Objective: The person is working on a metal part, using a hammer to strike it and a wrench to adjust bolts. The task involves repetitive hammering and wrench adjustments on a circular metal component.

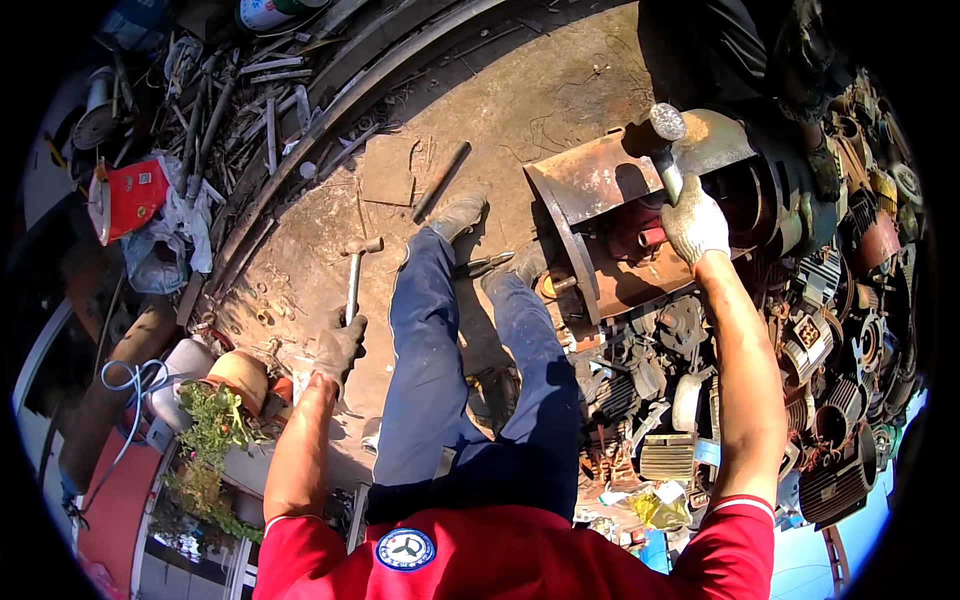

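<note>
In my left hand (340, 348), which wears a grey work glove, is a hammer (354, 275). Its head points away from me, over the ground left of my legs. My right hand (696, 222), in a pale glove, is closed round a thick steel tool (668, 172) with a broad, round, worn bright end. That tool is above a rusty metal housing (600, 185) lying on its side at the right. Dull red parts (645, 235) show inside the housing's opening. What the lower end of the steel tool touches is hidden by my glove.
Between my shoes and the scrap wood (270, 130) lie a flat brown board (388, 170) and a dark bar (441, 181). Piled motor parts (815, 345) crowd the right. Potted plants (215, 415) stand at the left. Another person's dark-clothed leg (735, 40) is beyond the housing.
</note>
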Demonstrator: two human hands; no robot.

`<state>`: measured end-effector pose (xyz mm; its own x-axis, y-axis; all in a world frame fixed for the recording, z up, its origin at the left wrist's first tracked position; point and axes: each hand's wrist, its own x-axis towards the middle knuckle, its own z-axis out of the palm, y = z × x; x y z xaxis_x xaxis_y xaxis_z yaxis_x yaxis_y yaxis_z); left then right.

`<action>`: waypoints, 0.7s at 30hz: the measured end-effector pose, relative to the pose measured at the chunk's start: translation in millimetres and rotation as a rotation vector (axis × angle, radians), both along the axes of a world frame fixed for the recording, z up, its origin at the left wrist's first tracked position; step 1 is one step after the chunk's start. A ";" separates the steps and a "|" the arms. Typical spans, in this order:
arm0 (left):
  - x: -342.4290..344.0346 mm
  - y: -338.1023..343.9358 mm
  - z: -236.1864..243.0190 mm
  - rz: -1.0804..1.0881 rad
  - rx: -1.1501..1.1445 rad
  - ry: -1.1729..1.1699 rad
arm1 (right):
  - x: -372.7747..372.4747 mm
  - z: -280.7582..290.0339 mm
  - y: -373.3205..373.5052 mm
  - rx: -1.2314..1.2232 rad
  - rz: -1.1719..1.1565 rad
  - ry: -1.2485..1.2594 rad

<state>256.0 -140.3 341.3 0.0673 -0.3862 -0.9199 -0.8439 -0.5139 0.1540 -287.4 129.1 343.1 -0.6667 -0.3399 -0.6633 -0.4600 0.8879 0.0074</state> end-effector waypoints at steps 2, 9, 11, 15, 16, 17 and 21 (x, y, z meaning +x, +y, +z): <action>-50.3 -30.9 8.5 -0.180 0.052 -0.013 | 3.6 -9.2 14.5 0.055 -0.170 -0.040; -48.2 -123.5 -88.9 -0.655 -0.002 0.028 | 93.2 73.0 -7.4 -0.403 -0.639 0.001; -63.5 -145.8 -132.0 -0.923 -0.014 -0.031 | 153.7 99.6 17.0 -0.303 -0.748 -0.032; -104.7 -170.0 -211.1 -1.046 0.025 -0.025 | 294.2 115.5 55.4 -0.201 -1.135 -0.305; -109.2 -172.5 -223.0 -1.017 0.023 -0.006 | 319.9 113.3 60.4 -0.086 -1.213 -0.382; -109.7 -177.7 -232.6 -1.034 -0.020 0.062 | 351.8 102.1 74.3 -0.100 -1.168 -0.409; -119.9 -162.4 -243.7 -1.658 -0.592 0.235 | 498.6 27.3 131.3 -0.195 -1.217 -0.477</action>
<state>136.1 -302.7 97.6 -0.8010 -0.1573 -0.5776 -0.3050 0.9375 0.1676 211.2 260.5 370.4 -0.3279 0.1899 -0.9254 0.7052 0.7010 -0.1060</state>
